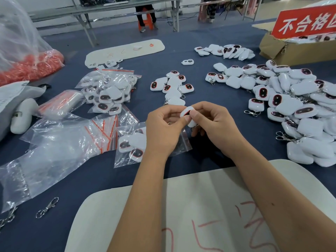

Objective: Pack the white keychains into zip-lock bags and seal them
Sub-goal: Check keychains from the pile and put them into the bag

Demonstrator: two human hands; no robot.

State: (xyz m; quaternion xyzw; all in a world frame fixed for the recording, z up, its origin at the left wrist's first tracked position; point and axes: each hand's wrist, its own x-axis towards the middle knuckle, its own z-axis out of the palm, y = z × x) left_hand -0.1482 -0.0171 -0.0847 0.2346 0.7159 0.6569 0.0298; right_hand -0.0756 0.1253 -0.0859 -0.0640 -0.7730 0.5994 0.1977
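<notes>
The table (209, 73) wears a matt dark-blue cloth. Right of it the heaped keychains (298, 106) are glossy white plastic with dark shiny insets and bright metal clips (251, 113). On its left side lie clear, crinkled, shiny plastic bags (54, 146). At the right far corner sits a dull brown cardboard box (291, 50).

You sit in a packing workshop: keychain heaps (294, 99) surround the red reject-zone sign (307, 22); folding tables (109, 10) stand beyond it.
</notes>
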